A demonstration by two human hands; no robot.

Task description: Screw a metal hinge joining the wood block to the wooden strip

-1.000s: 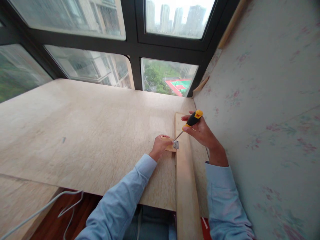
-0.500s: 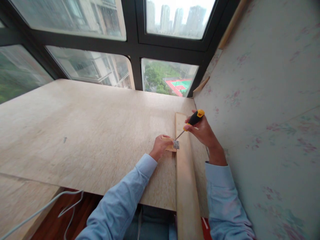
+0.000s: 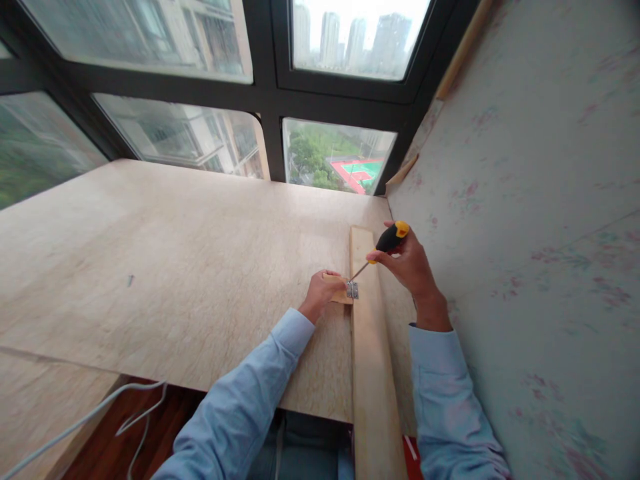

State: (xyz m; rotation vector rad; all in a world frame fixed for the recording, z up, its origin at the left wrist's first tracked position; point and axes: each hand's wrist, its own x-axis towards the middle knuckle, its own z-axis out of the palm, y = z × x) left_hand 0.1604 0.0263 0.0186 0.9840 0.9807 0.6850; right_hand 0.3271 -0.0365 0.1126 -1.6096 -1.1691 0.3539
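Screwdriver (image 3: 389, 239) gripped in right hand (image 3: 414, 268), tip down at hinge (image 3: 353, 291) along edge of long board (image 3: 374, 373); small wood piece (image 3: 342, 297) beside it pinched in left hand (image 3: 319, 294).

We have wide passage over the surface (image 3: 210, 253) left of the left hand (image 3: 321, 293), where one small metallic piece (image 3: 131, 281) lies as a low obstacle. To the right, we note the wooden beam (image 3: 375, 373) as a lengthwise raised barrier, with a narrow strip between it and the patterned wall (image 3: 540, 200), partly covered by the right hand (image 3: 409, 265). At the hinge (image 3: 353, 290), the slanted screwdriver (image 3: 390, 238) obstructs entry from the upper right, and the window frame (image 3: 340, 100) bounds the far edge.
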